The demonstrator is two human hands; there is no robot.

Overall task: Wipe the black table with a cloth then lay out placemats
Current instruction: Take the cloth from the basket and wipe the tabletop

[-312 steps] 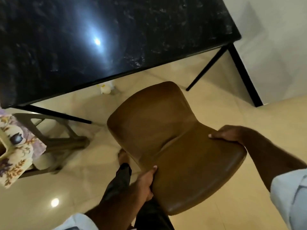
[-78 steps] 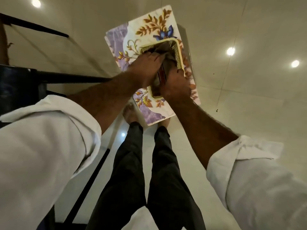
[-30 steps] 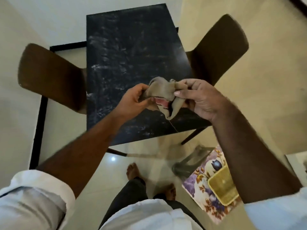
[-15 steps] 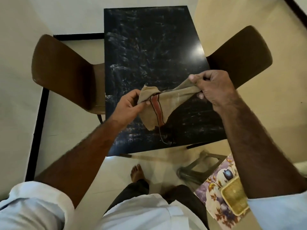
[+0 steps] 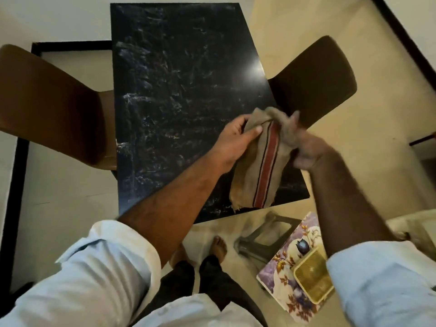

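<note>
A tan cloth (image 5: pixel 257 171) with a red and dark stripe hangs above the near right corner of the black marble table (image 5: pixel 179 90). My left hand (image 5: pixel 236 142) grips the cloth's upper left edge. My right hand (image 5: pixel 299 145) holds its bunched upper right part. The cloth droops down towards the table's near edge. On a stool at the lower right lies a floral placemat (image 5: pixel 285 279) with a yellow woven one (image 5: pixel 311 279) on top.
A brown chair (image 5: pixel 47 107) stands at the table's left side and another brown chair (image 5: pixel 316 81) at its right. A grey plastic stool (image 5: pixel 262 241) sits by the near right corner. My bare feet (image 5: pixel 219 244) are on the pale tiled floor.
Since picking the cloth off the stool, both hands brought it over the table. In the last half second the hands came closer together and the cloth now hangs longer, near the right corner.
</note>
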